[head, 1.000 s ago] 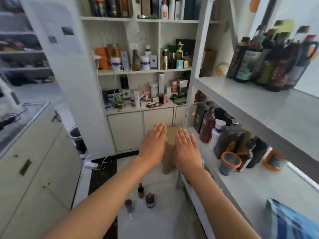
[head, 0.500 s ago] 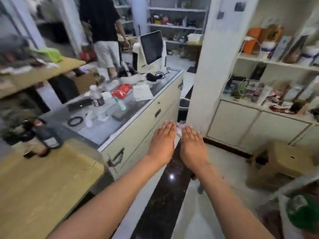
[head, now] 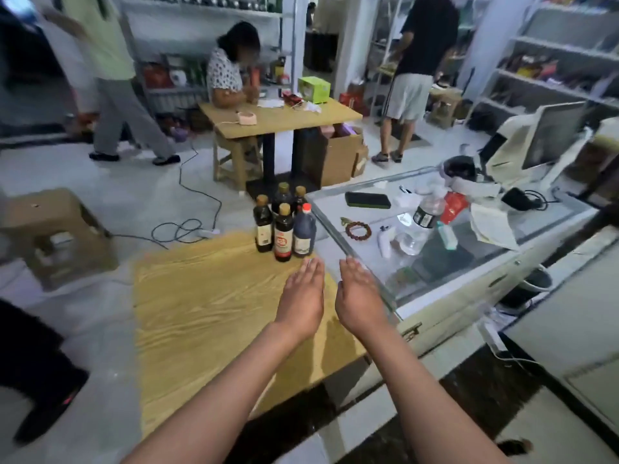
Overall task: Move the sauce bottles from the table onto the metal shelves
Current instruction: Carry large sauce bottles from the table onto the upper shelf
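Observation:
Several dark sauce bottles [head: 283, 229] stand in a tight cluster at the far right corner of the wooden table [head: 201, 303]. One of them is a jug with a red cap [head: 304, 231]. My left hand [head: 301, 296] and my right hand [head: 358, 296] are held out side by side above the table, palms down, fingers straight, holding nothing. Both hands are a short way in front of the bottles and touch none of them. The metal shelves are out of view.
A glass counter [head: 435, 262] with a phone, a water bottle, a bead bracelet and papers adjoins the table on the right. A brown stool [head: 53, 232] stands at the left. Cables lie on the floor. Three people are at the back around another table [head: 278, 117].
My view has swung left from the metal shelves, past the counter, to the wooden table with the bottles. Both hands stay flat and empty in front of me.

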The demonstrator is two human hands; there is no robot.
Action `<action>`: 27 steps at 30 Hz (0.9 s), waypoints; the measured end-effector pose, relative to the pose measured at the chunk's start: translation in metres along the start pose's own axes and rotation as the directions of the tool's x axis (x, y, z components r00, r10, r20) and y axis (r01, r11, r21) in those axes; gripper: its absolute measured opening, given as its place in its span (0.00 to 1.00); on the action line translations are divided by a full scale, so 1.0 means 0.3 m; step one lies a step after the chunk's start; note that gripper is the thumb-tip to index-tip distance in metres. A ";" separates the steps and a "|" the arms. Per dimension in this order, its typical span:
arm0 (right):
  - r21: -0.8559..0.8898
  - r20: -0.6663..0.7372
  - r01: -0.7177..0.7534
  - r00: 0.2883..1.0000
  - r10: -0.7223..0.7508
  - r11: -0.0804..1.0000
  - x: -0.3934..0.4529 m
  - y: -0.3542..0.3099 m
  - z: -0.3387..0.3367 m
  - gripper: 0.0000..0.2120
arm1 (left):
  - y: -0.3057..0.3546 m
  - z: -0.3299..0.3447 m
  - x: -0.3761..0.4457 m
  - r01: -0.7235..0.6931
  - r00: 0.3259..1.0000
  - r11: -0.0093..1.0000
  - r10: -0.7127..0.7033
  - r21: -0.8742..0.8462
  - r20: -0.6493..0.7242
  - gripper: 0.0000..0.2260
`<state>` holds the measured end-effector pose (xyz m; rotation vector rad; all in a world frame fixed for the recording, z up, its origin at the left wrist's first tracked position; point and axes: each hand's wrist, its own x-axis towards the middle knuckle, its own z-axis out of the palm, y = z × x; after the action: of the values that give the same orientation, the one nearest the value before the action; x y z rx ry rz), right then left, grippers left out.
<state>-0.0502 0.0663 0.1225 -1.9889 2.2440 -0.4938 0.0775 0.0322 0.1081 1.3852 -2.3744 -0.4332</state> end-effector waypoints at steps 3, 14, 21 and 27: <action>0.036 0.042 0.067 0.997 -0.069 0.997 0.116 -0.142 0.077 0.27 | -0.170 -0.046 0.024 0.076 0.996 0.997 -0.077 -0.015 -0.034 0.26; 0.245 0.149 0.021 0.987 -0.059 0.969 0.510 -0.236 0.267 0.25 | -0.474 -0.073 0.262 0.298 0.952 0.945 -0.305 -0.137 -0.032 0.23; 0.455 0.130 -0.115 0.990 0.062 0.883 0.832 -0.176 0.367 0.17 | -0.560 -0.060 0.577 0.475 0.866 0.826 -0.500 -0.304 -0.006 0.18; 0.474 0.141 -0.165 0.984 0.110 0.865 1.022 -0.133 0.464 0.22 | -0.669 -0.014 0.870 0.634 0.714 0.651 -0.700 -0.417 -0.008 0.24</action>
<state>-0.0153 -0.2620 0.0455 -1.5497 1.9301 -0.8137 0.1142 -0.2921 0.0642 1.9675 -1.4375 -0.8815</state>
